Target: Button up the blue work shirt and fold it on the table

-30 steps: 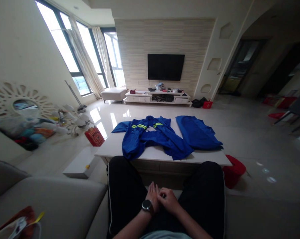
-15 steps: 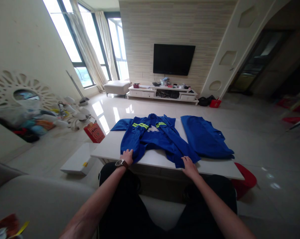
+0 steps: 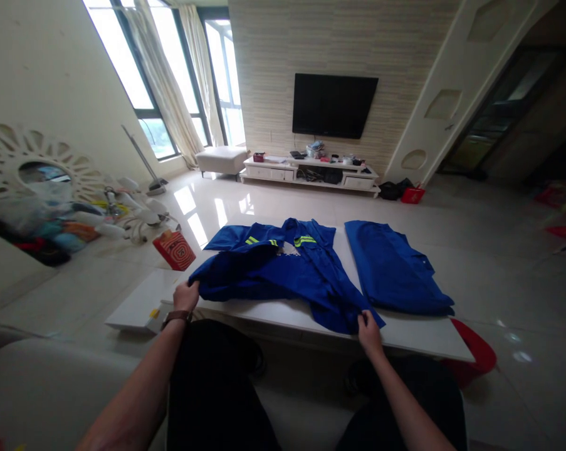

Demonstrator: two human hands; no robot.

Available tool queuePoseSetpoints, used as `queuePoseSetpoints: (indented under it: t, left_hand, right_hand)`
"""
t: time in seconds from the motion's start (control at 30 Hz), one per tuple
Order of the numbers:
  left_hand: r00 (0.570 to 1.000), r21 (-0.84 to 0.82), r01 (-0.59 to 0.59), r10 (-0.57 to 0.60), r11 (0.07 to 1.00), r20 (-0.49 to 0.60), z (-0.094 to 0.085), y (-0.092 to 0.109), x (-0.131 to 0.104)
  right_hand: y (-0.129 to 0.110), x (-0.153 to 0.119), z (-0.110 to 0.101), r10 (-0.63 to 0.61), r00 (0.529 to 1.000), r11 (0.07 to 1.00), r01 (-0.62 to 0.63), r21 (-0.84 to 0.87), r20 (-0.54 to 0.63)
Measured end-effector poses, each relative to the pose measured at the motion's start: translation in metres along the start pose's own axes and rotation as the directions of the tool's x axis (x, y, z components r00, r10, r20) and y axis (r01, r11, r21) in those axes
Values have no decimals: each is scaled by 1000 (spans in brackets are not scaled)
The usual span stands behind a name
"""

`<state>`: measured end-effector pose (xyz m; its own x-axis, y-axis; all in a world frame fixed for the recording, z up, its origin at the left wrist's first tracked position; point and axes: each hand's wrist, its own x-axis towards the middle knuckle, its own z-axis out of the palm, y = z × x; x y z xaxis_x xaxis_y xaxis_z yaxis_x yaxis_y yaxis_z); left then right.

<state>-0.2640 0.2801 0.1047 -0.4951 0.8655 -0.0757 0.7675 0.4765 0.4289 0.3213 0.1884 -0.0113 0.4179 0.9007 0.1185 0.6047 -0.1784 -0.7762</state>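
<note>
A blue work jacket (image 3: 283, 272) with yellow reflective stripes lies spread on a white low table (image 3: 414, 335) in front of me. My left hand (image 3: 187, 295), with a watch on its wrist, grips the jacket's near left hem and holds it pulled out past the table's left edge. My right hand (image 3: 369, 329) pinches the jacket's near right corner at the table's front edge. A second blue garment (image 3: 395, 269) lies flat on the table to the right, apart from both hands. My knees in black trousers sit just under the table's front.
A white box (image 3: 135, 307) and a red patterned bag (image 3: 173, 249) stand on the floor at the left. A red stool (image 3: 475, 354) is tucked beside the table's right end. Clutter lies along the left wall; a TV (image 3: 334, 105) and low cabinet (image 3: 311, 175) stand at the far wall.
My hands went from my lap to the jacket's near edge. Both have closed on the hem, and the left one has drawn its side outward to the left. The camera moved forward.
</note>
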Motion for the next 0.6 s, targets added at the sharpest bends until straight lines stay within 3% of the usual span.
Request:
queuePoseSetpoints:
  t: [0.1, 0.17, 0.27, 0.33, 0.5, 0.6]
  left_hand:
    - [1000, 54, 5, -6, 999, 13, -7, -23, -3]
    - [996, 120, -90, 87, 989, 30, -1, -26, -9]
    - [954, 148, -277, 253, 950, 159, 19, -15, -13]
    - [930, 128, -320, 286, 939, 229, 35, -1, -10]
    - [944, 197, -299, 260, 934, 202, 68, 25, 5]
    - [977, 283, -212, 193, 935, 96, 76, 26, 14]
  right_hand:
    - [-2, 6, 5, 53, 995, 997, -48, 58, -85]
    - [-4, 6, 10, 67, 993, 994, -58, 89, -96]
    - [-9, 3, 17, 64, 996, 992, -56, 111, -65]
    - [-15, 1, 22, 48, 999, 994, -46, 103, -24]
    - [-32, -2, 29, 28, 997, 999, -30, 27, 73]
    - [-40, 1, 31, 49, 995, 999, -49, 8, 86]
